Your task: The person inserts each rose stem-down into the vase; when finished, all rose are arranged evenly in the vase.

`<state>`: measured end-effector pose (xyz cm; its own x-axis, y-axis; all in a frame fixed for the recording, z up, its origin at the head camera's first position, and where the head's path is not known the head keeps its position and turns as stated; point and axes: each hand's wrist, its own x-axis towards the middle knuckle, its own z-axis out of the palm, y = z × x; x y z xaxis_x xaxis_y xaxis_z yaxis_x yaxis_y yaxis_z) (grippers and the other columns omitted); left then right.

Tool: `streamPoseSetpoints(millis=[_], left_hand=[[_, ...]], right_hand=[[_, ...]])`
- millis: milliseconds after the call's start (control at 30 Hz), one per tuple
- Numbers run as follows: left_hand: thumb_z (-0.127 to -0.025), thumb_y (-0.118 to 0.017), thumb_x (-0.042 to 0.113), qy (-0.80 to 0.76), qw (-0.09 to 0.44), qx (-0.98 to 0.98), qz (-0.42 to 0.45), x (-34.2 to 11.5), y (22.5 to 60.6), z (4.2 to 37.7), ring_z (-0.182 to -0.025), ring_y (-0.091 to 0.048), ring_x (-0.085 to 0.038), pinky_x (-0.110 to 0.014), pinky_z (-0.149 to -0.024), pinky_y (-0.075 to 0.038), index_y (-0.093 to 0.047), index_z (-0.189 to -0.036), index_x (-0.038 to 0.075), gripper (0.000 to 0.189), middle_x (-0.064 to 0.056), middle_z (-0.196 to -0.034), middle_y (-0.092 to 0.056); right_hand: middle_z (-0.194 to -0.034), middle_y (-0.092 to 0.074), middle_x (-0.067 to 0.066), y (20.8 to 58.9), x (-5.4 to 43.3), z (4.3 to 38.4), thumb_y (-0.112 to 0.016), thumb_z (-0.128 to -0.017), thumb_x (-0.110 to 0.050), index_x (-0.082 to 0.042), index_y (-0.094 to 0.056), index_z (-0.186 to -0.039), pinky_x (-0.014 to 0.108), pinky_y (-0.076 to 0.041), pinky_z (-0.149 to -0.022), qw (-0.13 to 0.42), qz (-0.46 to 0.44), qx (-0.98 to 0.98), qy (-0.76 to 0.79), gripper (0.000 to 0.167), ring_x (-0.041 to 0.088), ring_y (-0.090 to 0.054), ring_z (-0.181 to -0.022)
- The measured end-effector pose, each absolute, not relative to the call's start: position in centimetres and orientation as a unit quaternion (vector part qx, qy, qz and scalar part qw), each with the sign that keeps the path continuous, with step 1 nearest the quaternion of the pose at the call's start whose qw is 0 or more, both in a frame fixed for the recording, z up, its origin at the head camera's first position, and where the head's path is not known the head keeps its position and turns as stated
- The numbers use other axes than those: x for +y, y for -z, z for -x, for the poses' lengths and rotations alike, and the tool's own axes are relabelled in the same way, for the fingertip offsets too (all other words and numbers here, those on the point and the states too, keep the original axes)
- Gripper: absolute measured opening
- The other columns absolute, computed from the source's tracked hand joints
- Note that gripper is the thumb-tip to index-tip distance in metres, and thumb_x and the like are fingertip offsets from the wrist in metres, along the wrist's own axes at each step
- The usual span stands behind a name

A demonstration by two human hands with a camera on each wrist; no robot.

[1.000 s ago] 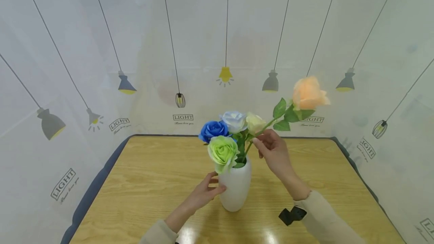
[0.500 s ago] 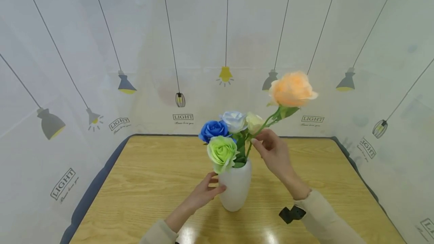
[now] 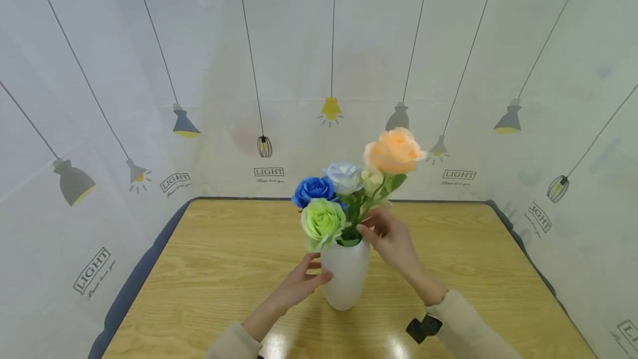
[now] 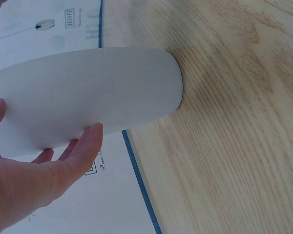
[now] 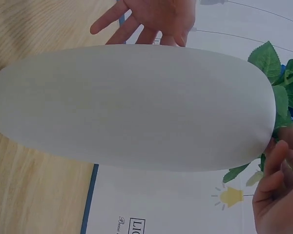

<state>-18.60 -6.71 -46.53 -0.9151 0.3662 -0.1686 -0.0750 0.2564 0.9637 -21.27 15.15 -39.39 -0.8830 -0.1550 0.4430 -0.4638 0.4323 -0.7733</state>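
A white vase [image 3: 345, 281] stands upright on the wooden table, holding several artificial roses. My left hand [image 3: 298, 284] rests at the vase's left side, thumb on the front and fingers round the side; the left wrist view shows them on the white vase wall [image 4: 97, 92]. With my right hand [image 3: 391, 237] I pinch the stem of the peach rose [image 3: 396, 151] just over the vase's mouth. The stem's lower end is hidden. Beside it are a light green rose [image 3: 323, 223], a blue rose [image 3: 313, 191], a pale blue rose [image 3: 343, 178] and a cream rose [image 3: 372, 181].
The wooden table [image 3: 224, 259] has a dark blue edge at the back and sides. White wall sheets [image 3: 289, 43] printed with hanging lamps enclose it behind and on both sides. A black device [image 3: 423, 328] is strapped at my right sleeve.
My right hand has moved down and left to the vase's mouth. The peach rose has swung left and become more upright, and has sunk lower. The left hand and vase stay put.
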Motion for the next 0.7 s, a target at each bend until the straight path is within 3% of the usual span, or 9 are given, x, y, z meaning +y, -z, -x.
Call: streamPoseSetpoints(millis=[300, 400, 500, 633, 700], left_hand=[[-0.083, -0.059, 0.041, -0.599, 0.176, 0.775, -0.095, -6.7, 46.6, 18.7, -0.107, -0.046, -0.037, -0.048, -0.077, -0.042, -0.031, -0.131, 0.006, 0.066, -0.022, -0.126, -0.038], [-0.082, -0.059, 0.041, -0.598, 0.176, 0.776, -0.095, -6.7, 46.5, 18.6, -0.107, -0.046, -0.037, -0.048, -0.076, -0.042, -0.031, -0.131, 0.007, 0.066, -0.022, -0.126, -0.038], [-0.082, -0.059, 0.042, -0.599, 0.177, 0.775, -0.093, -6.7, 46.5, 18.6, -0.107, -0.046, -0.037, -0.048, -0.076, -0.042, -0.031, -0.132, 0.007, 0.066, -0.022, -0.126, -0.038], [-0.082, -0.059, 0.042, -0.600, 0.181, 0.774, -0.090, -6.7, 46.4, 18.6, -0.107, -0.046, -0.036, -0.048, -0.076, -0.042, -0.031, -0.132, 0.008, 0.067, -0.021, -0.127, -0.038], [-0.082, -0.060, 0.042, -0.600, 0.182, 0.774, -0.088, -6.7, 46.4, 18.6, -0.107, -0.046, -0.036, -0.048, -0.076, -0.042, -0.031, -0.132, 0.008, 0.068, -0.021, -0.127, -0.038]], right_hand=[[-0.078, -0.053, 0.008, 38.0, 14.2, 18.9, -0.059, -0.082, 0.002, 0.001, -0.055, -0.086, 0.024, -0.037, -0.045, 0.160, -0.212, -0.804, -0.532, 0.006, 0.015, -0.045, -0.057], [-0.071, -0.050, 0.008, 38.5, 14.2, 18.9, -0.058, -0.084, -0.002, 0.001, -0.057, -0.088, 0.024, -0.034, -0.042, 0.129, -0.181, -0.792, -0.569, 0.004, 0.012, -0.040, -0.051], [-0.075, -0.052, 0.006, 39.5, 14.4, 19.4, -0.057, -0.086, -0.007, 0.002, -0.061, -0.089, 0.023, -0.032, -0.042, 0.100, -0.152, -0.781, -0.598, 0.010, 0.010, -0.039, -0.051], [-0.090, -0.054, 0.007, 40.1, 14.4, 19.7, -0.057, -0.086, -0.006, 0.003, -0.063, -0.086, 0.023, -0.035, -0.046, 0.108, -0.153, -0.779, -0.598, 0.011, 0.014, -0.043, -0.061], [-0.088, -0.054, 0.009, 39.7, 14.2, 19.4, -0.057, -0.086, -0.005, 0.003, -0.063, -0.084, 0.023, -0.035, -0.048, 0.120, -0.145, -0.778, -0.599, 0.010, 0.016, -0.043, -0.064]])
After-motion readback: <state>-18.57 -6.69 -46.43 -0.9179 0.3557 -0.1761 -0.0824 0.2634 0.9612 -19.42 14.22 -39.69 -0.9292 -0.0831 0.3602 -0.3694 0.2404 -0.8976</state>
